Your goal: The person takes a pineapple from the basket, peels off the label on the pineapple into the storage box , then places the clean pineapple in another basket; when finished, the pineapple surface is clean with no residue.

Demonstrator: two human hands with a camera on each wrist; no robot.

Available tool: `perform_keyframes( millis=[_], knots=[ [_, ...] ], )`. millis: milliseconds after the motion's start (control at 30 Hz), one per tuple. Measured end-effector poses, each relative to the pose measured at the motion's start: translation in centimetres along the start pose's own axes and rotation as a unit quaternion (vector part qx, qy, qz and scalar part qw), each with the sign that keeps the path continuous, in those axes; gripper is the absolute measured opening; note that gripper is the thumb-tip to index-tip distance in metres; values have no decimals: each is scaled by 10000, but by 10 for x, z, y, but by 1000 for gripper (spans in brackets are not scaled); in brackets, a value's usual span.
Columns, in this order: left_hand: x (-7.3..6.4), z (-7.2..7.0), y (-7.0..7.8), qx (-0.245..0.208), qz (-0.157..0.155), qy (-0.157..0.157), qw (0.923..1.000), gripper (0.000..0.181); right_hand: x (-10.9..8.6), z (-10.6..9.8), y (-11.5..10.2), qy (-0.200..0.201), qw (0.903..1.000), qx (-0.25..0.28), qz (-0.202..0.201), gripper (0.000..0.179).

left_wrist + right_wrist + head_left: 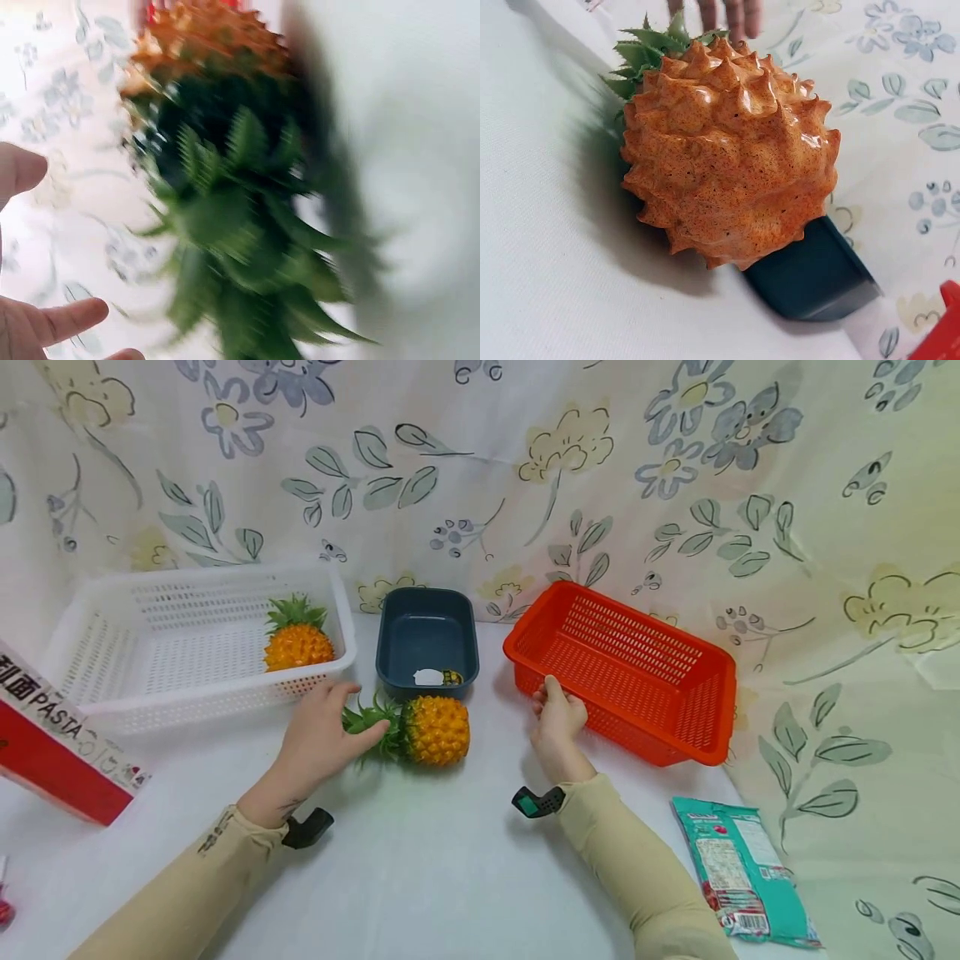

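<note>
In the head view, my left hand (322,727) is beside the leafy crown of a toy pineapple (438,731) lying on its side. The thumb and fingers are spread around the crown. In the left wrist view, the fingertips (79,319) stand apart from the leaves. My right hand (558,727) is in front of the near left corner of a red basket (645,727), its fingers loosely curled. Nothing shows in its grasp, though whether it touches the basket is unclear. The right wrist view shows the pineapple's spiky orange body (727,157), not the right hand.
A white basket (217,697) at the left contains another pineapple (298,643). Behind the lying pineapple stands a dark blue bin (427,602) with a small white item (428,677) inside. A pasta box (60,752) is at far left, a teal packet (742,868) at right.
</note>
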State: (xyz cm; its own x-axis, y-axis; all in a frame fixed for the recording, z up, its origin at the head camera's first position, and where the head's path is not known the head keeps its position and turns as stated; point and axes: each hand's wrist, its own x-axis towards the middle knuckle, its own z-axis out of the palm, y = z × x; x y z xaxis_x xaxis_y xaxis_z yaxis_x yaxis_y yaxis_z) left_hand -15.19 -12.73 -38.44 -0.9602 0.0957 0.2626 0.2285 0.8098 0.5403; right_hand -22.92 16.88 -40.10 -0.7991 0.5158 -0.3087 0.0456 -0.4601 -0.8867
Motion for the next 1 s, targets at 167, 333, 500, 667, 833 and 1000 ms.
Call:
perform_keyframes(
  millis=[167, 333, 500, 667, 833, 1000],
  knots=[
    [13, -1, 26, 352, 349, -290, 9983, 72, 2, 1, 0, 8, 10000, 2, 88, 16],
    [28, 1, 56, 710, 295, -968, 9923, 76, 4, -1, 1, 4, 9999, -46, 153, 16],
    [41, 11, 82, 1101, 226, -1466, 9828, 78, 4, 0, 2, 52, 9999, -49, 86, 16],
    [54, 33, 89, 1584, 174, -2039, 9659, 89, 3, 0, 1, 88, 9999, -84, 113, 16],
    [58, 46, 85, 1985, 337, -2327, 9515, 92, 2, 0, 1, 38, 9999, -120, 111, 16],
    [56, 49, 79, 2022, 591, -2363, 9486, 85, 1, 0, 1, 15, 10000, -35, -8, 15]
  ],
)
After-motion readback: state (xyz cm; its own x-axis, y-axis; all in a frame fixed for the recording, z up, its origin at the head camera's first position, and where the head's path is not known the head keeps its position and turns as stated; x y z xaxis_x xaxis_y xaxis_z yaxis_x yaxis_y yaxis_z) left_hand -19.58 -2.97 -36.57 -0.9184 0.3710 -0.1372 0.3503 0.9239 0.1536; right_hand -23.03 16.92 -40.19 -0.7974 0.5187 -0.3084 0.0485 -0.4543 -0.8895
